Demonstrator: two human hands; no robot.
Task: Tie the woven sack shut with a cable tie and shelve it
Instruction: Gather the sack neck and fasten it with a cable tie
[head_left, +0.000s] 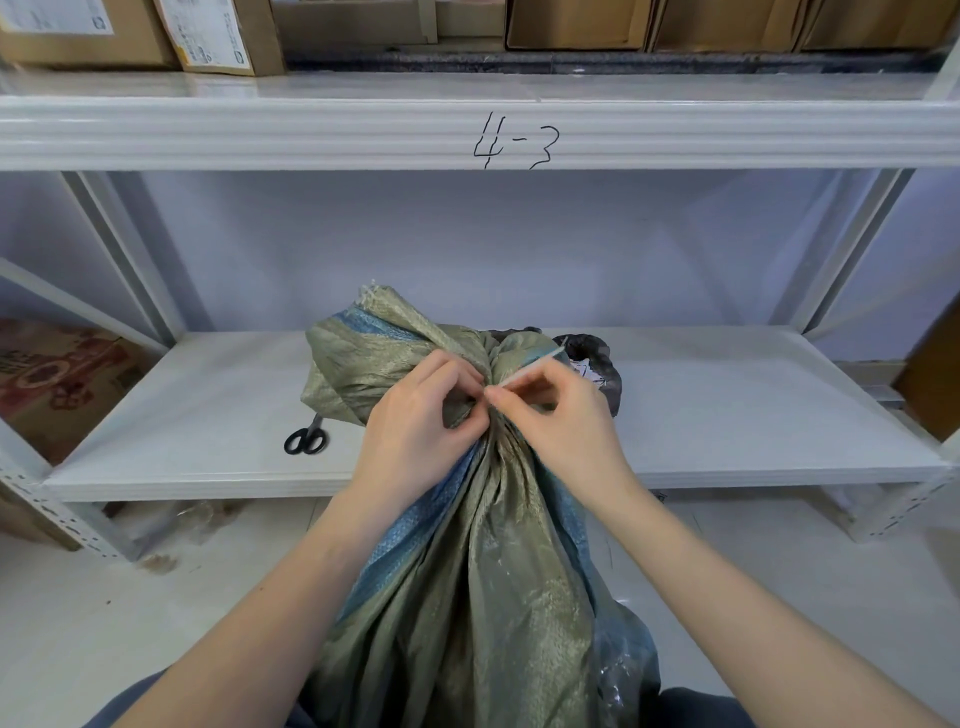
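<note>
Woven sack (483, 597), olive with blue stripes, stands on the floor between the person's knees, just in front of the lower shelf (727, 415) of a white metal rack. Its mouth is gathered into a narrow neck, above which the loose top fans out and leans over the shelf's near edge. Left hand (415, 421) grips the gathered neck from the left, fingers curled around the fabric. Right hand (561, 415) meets it from the right, thumb and forefinger pinching a thin pale cable tie (535, 364), whose free tail points up and to the right. Whether the tie already encircles the neck cannot be told. On the shelf, black-handled scissors (307, 437) lie left of the sack, partly under its overhanging top; a dark plastic bag (597, 358) sits behind the sack, to the right. The upper shelf beam (260, 132) bears the handwritten mark "4-3"; cardboard boxes (576, 23) stand above it.
</note>
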